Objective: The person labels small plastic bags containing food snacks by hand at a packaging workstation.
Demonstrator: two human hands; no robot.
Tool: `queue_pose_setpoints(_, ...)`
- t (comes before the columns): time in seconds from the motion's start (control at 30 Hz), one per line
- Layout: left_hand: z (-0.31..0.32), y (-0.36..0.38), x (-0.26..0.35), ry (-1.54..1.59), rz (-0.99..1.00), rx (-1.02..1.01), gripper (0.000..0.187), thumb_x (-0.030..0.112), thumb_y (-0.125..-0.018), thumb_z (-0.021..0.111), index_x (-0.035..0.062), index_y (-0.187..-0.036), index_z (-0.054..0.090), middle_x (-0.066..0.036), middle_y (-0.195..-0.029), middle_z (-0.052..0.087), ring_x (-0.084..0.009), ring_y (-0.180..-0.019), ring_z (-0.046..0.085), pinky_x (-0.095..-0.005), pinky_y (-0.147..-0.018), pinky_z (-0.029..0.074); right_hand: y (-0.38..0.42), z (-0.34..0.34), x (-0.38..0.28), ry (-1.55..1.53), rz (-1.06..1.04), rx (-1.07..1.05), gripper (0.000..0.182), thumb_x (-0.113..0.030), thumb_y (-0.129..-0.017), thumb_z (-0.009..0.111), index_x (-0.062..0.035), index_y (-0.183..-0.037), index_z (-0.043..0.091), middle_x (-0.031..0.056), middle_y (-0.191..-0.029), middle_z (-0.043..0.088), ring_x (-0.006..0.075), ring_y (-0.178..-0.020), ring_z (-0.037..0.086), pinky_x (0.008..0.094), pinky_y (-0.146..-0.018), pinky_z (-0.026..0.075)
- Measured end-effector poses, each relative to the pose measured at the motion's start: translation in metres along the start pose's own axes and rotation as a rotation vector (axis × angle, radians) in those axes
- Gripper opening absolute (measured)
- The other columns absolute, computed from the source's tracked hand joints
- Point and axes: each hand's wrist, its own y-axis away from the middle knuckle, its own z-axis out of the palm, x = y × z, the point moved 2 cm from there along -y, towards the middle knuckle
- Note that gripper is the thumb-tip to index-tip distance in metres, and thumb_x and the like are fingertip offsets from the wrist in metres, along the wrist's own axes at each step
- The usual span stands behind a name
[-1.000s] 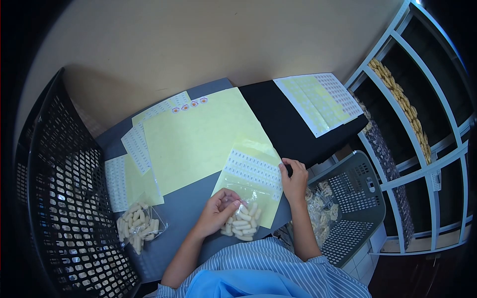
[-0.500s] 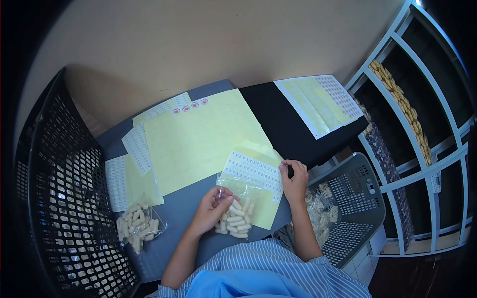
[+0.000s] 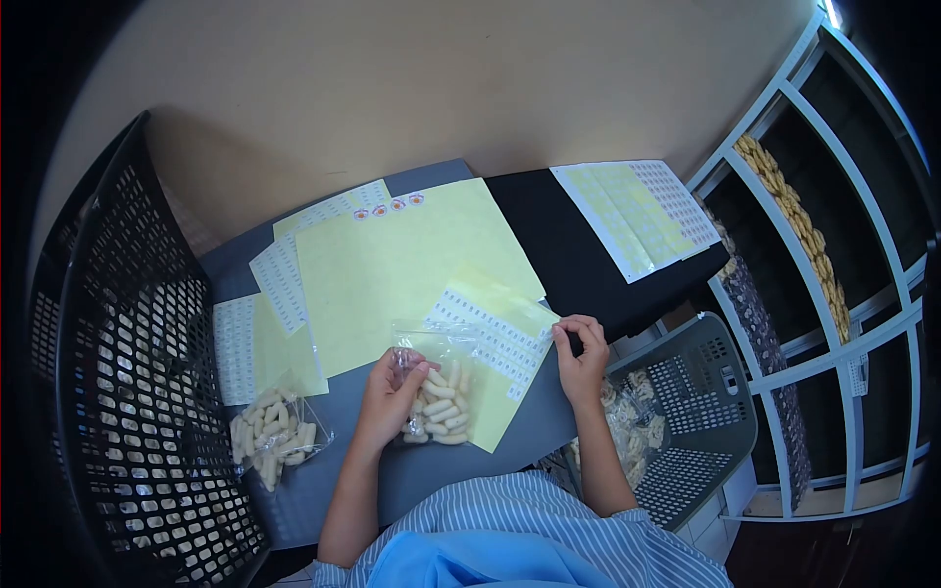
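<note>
Grey table (image 3: 299, 514) bears label sheets (image 3: 402, 265) (some overlapping) and a bag (image 3: 277, 431).

Left hand (image 3: 392, 390) holding clear bag (image 3: 446, 400), right hand (image 3: 582, 355) at label sheet (image 3: 508, 345)

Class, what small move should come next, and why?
Probably slide the clear plastic bag of pale finger-shaped pieces left, off the yellow paper sheet with white labels: the left hand grips it, it overlaps some labels, and the right hand sits at the sheet's corner.
</note>
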Motion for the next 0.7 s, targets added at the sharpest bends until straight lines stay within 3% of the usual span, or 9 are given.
queue_pose_setpoints(0.07, 0.0, 0.0, 0.001, -0.004, 0.008, 0.007, 0.008, 0.007, -0.085, 0.049, 0.0009, -0.09, 0.049, -0.009, -0.087, 0.059, -0.0121, -0.081, 0.056, -0.0234, -0.075, 0.043, -0.001, 0.004, -0.007, -0.067, 0.048, -0.03, 0.007, -0.007, -0.075, 0.06, -0.0002, -0.075, 0.059, 0.0067, -0.083, 0.057, 0.0186, -0.083, 0.053, 0.0289, -0.076, 0.041)
queue_pose_setpoints(0.13, -0.003, -0.001, 0.003, 0.006, 0.043, 0.034, 0.009, 0.007, -0.086, 0.049, 0.001, -0.092, 0.048, -0.009, -0.089, 0.059, -0.0126, -0.082, 0.055, -0.0237, -0.075, 0.042, -0.003, 0.009, -0.018, -0.37, 0.162, -0.074, 0.007, -0.008, -0.076, 0.06, -0.0011, -0.078, 0.061, 0.0067, -0.086, 0.056, 0.0171, -0.086, 0.052, 0.0281, -0.079, 0.039)
queue_pose_setpoints(0.17, -0.005, -0.002, 0.002, 0.002, 0.045, 0.044, 0.009, 0.007, -0.086, 0.049, 0.001, -0.092, 0.048, -0.009, -0.089, 0.059, -0.0126, -0.082, 0.055, -0.0237, -0.075, 0.042, -0.004, 0.013, -0.026, -0.378, 0.16, -0.081, 0.007, -0.008, -0.076, 0.06, -0.0011, -0.078, 0.061, 0.0067, -0.086, 0.056, 0.0171, -0.086, 0.052, 0.0281, -0.079, 0.039)
queue_pose_setpoints(0.23, -0.007, -0.003, 0.006, 0.04, 0.17, 0.123, 0.012, 0.006, -0.086, 0.047, 0.0013, -0.097, 0.046, -0.01, -0.091, 0.058, -0.0137, -0.085, 0.055, -0.0244, -0.077, 0.042, -0.004, 0.024, -0.041, -0.719, 0.288, -0.163, 0.008, -0.007, -0.077, 0.06, -0.0019, -0.082, 0.063, 0.007, -0.092, 0.054, 0.0163, -0.092, 0.05, 0.0274, -0.082, 0.038)
queue_pose_setpoints(0.33, -0.001, -0.001, 0.016, 0.109, 0.189, 0.192, 0.016, 0.004, -0.086, 0.045, 0.0014, -0.102, 0.045, -0.011, -0.095, 0.057, -0.0147, -0.088, 0.054, -0.0261, -0.08, 0.042, 0.0, 0.046, -0.08, -0.828, 0.267, -0.234, 0.009, -0.008, -0.075, 0.062, -0.0045, -0.082, 0.065, 0.0065, -0.097, 0.053, 0.0174, -0.095, 0.048, 0.0281, -0.084, 0.036)
queue_pose_setpoints(0.37, 0.0, -0.002, 0.013, 0.116, 0.253, 0.185, 0.025, 0.006, -0.088, 0.043, -0.0001, -0.112, 0.04, -0.013, -0.099, 0.056, -0.0144, -0.093, 0.053, -0.0254, -0.083, 0.041, 0.001, 0.054, -0.093, -0.763, 0.216, -0.249, 0.009, -0.009, -0.074, 0.064, -0.0058, -0.082, 0.066, 0.0063, -0.098, 0.053, 0.0179, -0.097, 0.047, 0.0288, -0.085, 0.035)
queue_pose_setpoints(0.5, 0.005, 0.004, 0.025, 0.074, 0.295, 0.249, 0.033, 0.014, -0.091, 0.034, -0.0006, -0.121, 0.038, -0.014, -0.113, 0.05, -0.0183, -0.105, 0.048, -0.0275, -0.09, 0.037, 0.01, 0.088, -0.126, -0.596, 0.108, -0.287, 0.009, -0.014, -0.07, 0.067, -0.0091, -0.078, 0.067, 0.0046, -0.092, 0.052, 0.0182, -0.092, 0.044, 0.0301, -0.082, 0.036)
queue_pose_setpoints(0.57, 0.002, 0.002, 0.019, 0.076, 0.32, 0.29, 0.033, 0.014, -0.091, 0.034, -0.0009, -0.12, 0.04, -0.014, -0.116, 0.048, -0.0186, -0.106, 0.047, -0.0283, -0.091, 0.036, 0.014, 0.099, -0.139, -0.569, 0.102, -0.292, 0.011, -0.017, -0.069, 0.068, -0.0107, -0.078, 0.068, 0.0021, -0.086, 0.051, 0.0178, -0.085, 0.042, 0.0312, -0.08, 0.033)
queue_pose_setpoints(0.7, -0.002, 0.002, 0.012, 0.196, 0.351, 0.331, 0.035, 0.014, -0.092, 0.03, -0.0036, -0.121, 0.039, -0.016, -0.122, 0.044, -0.0203, -0.113, 0.042, -0.0309, -0.096, 0.033, 0.019, 0.106, -0.149, -0.499, 0.103, -0.27, 0.011, -0.019, -0.07, 0.068, -0.012, -0.078, 0.068, 0.0006, -0.087, 0.052, 0.0179, -0.086, 0.042, 0.0326, -0.083, 0.029)
